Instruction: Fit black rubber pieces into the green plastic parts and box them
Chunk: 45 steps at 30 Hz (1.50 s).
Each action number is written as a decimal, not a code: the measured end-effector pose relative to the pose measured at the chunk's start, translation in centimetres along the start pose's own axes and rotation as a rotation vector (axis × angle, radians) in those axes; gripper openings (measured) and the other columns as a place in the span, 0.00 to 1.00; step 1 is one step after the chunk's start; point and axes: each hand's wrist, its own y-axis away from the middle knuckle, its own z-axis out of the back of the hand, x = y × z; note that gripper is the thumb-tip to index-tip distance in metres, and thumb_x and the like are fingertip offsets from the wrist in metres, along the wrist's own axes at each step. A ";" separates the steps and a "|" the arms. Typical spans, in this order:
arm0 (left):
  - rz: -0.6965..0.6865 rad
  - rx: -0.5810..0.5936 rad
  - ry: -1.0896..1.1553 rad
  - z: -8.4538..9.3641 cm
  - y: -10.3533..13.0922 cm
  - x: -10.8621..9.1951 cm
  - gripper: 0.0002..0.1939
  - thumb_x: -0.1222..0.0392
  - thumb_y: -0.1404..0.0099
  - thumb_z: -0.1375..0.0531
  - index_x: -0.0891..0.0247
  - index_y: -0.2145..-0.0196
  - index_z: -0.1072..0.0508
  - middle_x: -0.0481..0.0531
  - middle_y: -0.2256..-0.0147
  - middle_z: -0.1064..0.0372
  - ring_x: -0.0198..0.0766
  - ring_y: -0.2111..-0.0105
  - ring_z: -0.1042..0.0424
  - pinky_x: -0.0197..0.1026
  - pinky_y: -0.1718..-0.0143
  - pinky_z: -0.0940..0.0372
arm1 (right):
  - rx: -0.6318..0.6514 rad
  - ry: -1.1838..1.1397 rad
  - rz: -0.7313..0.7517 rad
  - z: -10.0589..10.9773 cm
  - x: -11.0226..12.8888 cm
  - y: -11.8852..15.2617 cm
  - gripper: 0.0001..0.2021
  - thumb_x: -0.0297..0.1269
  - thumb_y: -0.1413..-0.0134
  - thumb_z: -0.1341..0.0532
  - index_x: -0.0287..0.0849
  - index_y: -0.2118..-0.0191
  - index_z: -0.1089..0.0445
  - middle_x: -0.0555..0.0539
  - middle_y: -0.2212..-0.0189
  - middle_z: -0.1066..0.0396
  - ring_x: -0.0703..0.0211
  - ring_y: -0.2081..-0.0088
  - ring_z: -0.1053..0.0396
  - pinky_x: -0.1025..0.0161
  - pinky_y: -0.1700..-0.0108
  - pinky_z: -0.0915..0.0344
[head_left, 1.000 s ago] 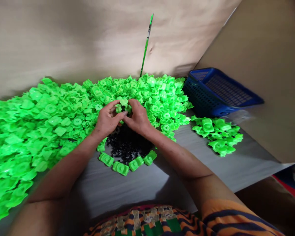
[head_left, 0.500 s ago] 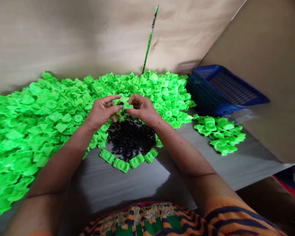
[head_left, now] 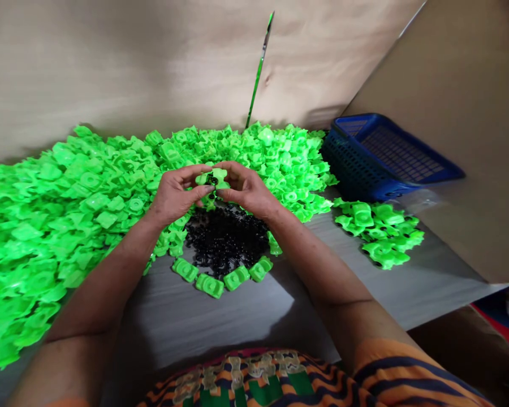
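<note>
Between both hands, above a pile of small black parts [head_left: 227, 237], is a bright green plastic toy car body [head_left: 220, 176] with a black piece [head_left: 211, 180] against its side facing me. My left hand [head_left: 180, 189] grips it from the left, thumb tip at the black piece. From the right, my right hand [head_left: 244, 189] pinches the same body, its thumb low near the left thumb. Fingers behind the body are partly hidden. Several green car bodies [head_left: 209, 285] form a curved row along the near edge of the black pile.
A large heap of green car bodies [head_left: 89, 181] spreads across the left and back of the grey table [head_left: 246, 316]. At right, a blue plastic basket [head_left: 365, 164] stands by the board wall. Before it lies a group of green bodies with black parts [head_left: 379, 232].
The green body has turned in my fingers, and its black piece shows more. Both thumbs have come close together at its lower edge. The piles look the same.
</note>
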 end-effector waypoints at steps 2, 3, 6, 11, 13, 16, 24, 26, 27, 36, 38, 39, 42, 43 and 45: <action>0.013 -0.007 -0.017 0.0 0.0 0.0 0.26 0.51 0.54 0.21 0.62 0.57 0.14 0.53 0.64 0.19 0.35 0.73 0.28 0.35 0.79 0.32 | -0.010 -0.071 -0.020 -0.1 0.0 -0.1 0.22 0.37 0.45 0.30 0.44 0.46 0.33 0.51 0.61 0.28 0.61 0.58 0.29 0.65 0.60 0.31; 0.016 -0.017 -0.025 0.0 0.1 -0.1 0.27 0.50 0.54 0.21 0.62 0.57 0.14 0.53 0.66 0.20 0.36 0.72 0.27 0.34 0.79 0.33 | -0.009 -0.105 -0.039 -0.1 0.0 -0.1 0.22 0.37 0.46 0.29 0.43 0.47 0.33 0.50 0.61 0.28 0.60 0.57 0.29 0.65 0.59 0.31; 0.006 -0.066 -0.041 -0.1 0.1 -0.3 0.27 0.49 0.56 0.20 0.63 0.59 0.15 0.52 0.68 0.21 0.36 0.73 0.27 0.33 0.80 0.35 | 0.019 -0.128 -0.072 -0.2 0.1 -0.1 0.21 0.38 0.49 0.28 0.43 0.51 0.32 0.49 0.59 0.26 0.60 0.56 0.28 0.63 0.57 0.31; -0.003 -0.084 -0.027 -0.4 0.1 -0.8 0.27 0.49 0.60 0.19 0.64 0.63 0.16 0.52 0.70 0.21 0.36 0.73 0.27 0.34 0.80 0.32 | 0.022 -0.112 -0.065 -0.2 0.3 -0.1 0.20 0.43 0.47 0.27 0.43 0.53 0.31 0.49 0.60 0.27 0.61 0.58 0.30 0.63 0.59 0.32; 0.009 -0.082 -0.018 -0.4 0.1 -0.8 0.27 0.50 0.61 0.19 0.64 0.64 0.16 0.51 0.70 0.22 0.36 0.73 0.28 0.34 0.81 0.32 | 0.006 -0.112 -0.045 -0.2 0.2 -0.2 0.21 0.46 0.46 0.26 0.43 0.53 0.31 0.49 0.61 0.27 0.62 0.60 0.31 0.64 0.61 0.34; 0.024 -0.072 -0.005 -0.5 0.1 -0.7 0.26 0.50 0.62 0.19 0.64 0.65 0.16 0.50 0.71 0.22 0.35 0.74 0.29 0.35 0.79 0.30 | -0.019 -0.126 -0.028 -0.2 0.0 -0.3 0.23 0.50 0.47 0.26 0.43 0.53 0.31 0.50 0.62 0.28 0.62 0.61 0.32 0.65 0.64 0.36; 0.003 -0.100 0.004 -0.3 -0.2 -0.7 0.26 0.52 0.62 0.19 0.64 0.65 0.17 0.50 0.71 0.22 0.36 0.72 0.27 0.37 0.75 0.29 | 0.070 -0.133 -0.051 -0.1 0.0 -0.3 0.22 0.47 0.49 0.25 0.42 0.55 0.30 0.50 0.63 0.29 0.63 0.63 0.32 0.65 0.63 0.34; -0.005 -0.097 -0.003 -0.3 -0.2 -0.6 0.25 0.52 0.62 0.20 0.64 0.65 0.17 0.50 0.71 0.22 0.36 0.73 0.27 0.36 0.75 0.30 | 0.066 -0.148 -0.063 -0.1 -0.1 -0.3 0.22 0.47 0.49 0.25 0.42 0.55 0.30 0.50 0.64 0.28 0.63 0.63 0.32 0.66 0.64 0.34; -0.009 -0.090 -0.007 -0.3 -0.2 -0.4 0.25 0.52 0.61 0.20 0.64 0.65 0.16 0.50 0.70 0.22 0.35 0.73 0.28 0.36 0.75 0.30 | 0.052 -0.160 -0.072 -0.2 -0.2 -0.3 0.23 0.48 0.50 0.25 0.42 0.55 0.31 0.50 0.64 0.28 0.64 0.63 0.32 0.66 0.65 0.34; 0.019 -0.087 0.056 -0.5 -0.1 -0.5 0.23 0.56 0.61 0.21 0.64 0.64 0.16 0.50 0.70 0.22 0.35 0.72 0.28 0.36 0.77 0.28 | 0.022 -0.143 -0.047 -0.2 -0.1 -0.3 0.24 0.47 0.49 0.25 0.44 0.53 0.32 0.53 0.65 0.31 0.65 0.66 0.34 0.66 0.67 0.35; 0.034 -0.074 0.081 -0.4 0.0 -0.6 0.23 0.57 0.59 0.22 0.63 0.63 0.15 0.49 0.69 0.22 0.35 0.72 0.29 0.37 0.75 0.26 | 0.001 -0.117 -0.052 -0.2 -0.2 -0.3 0.23 0.43 0.49 0.25 0.44 0.52 0.33 0.55 0.68 0.34 0.65 0.67 0.36 0.66 0.67 0.37; 0.044 -0.059 0.088 -0.4 0.0 -0.5 0.23 0.57 0.59 0.22 0.63 0.63 0.15 0.49 0.69 0.22 0.35 0.73 0.29 0.38 0.74 0.25 | -0.019 -0.106 -0.059 -0.3 -0.3 -0.3 0.23 0.42 0.49 0.26 0.45 0.51 0.34 0.56 0.69 0.35 0.65 0.68 0.36 0.66 0.67 0.38; 0.077 -0.004 0.102 -0.1 -0.1 -0.1 0.25 0.57 0.57 0.22 0.64 0.59 0.14 0.50 0.69 0.22 0.37 0.71 0.26 0.43 0.71 0.22 | -0.068 -0.089 -0.080 -0.6 -0.6 -0.2 0.23 0.42 0.49 0.27 0.45 0.52 0.36 0.56 0.68 0.34 0.65 0.67 0.35 0.66 0.67 0.39; 0.087 0.011 0.106 0.0 -0.1 0.0 0.26 0.57 0.57 0.22 0.64 0.58 0.14 0.51 0.68 0.21 0.39 0.70 0.25 0.44 0.70 0.22 | -0.077 -0.092 -0.084 -0.6 -0.6 -0.3 0.23 0.43 0.49 0.27 0.45 0.53 0.37 0.54 0.67 0.32 0.64 0.67 0.34 0.65 0.67 0.39; 0.095 0.024 0.109 0.1 -0.2 0.2 0.28 0.57 0.57 0.22 0.64 0.56 0.14 0.52 0.66 0.20 0.41 0.68 0.23 0.45 0.69 0.21 | -0.085 -0.099 -0.098 -0.7 -0.6 -0.3 0.24 0.45 0.49 0.26 0.46 0.54 0.37 0.53 0.66 0.31 0.63 0.65 0.33 0.65 0.68 0.37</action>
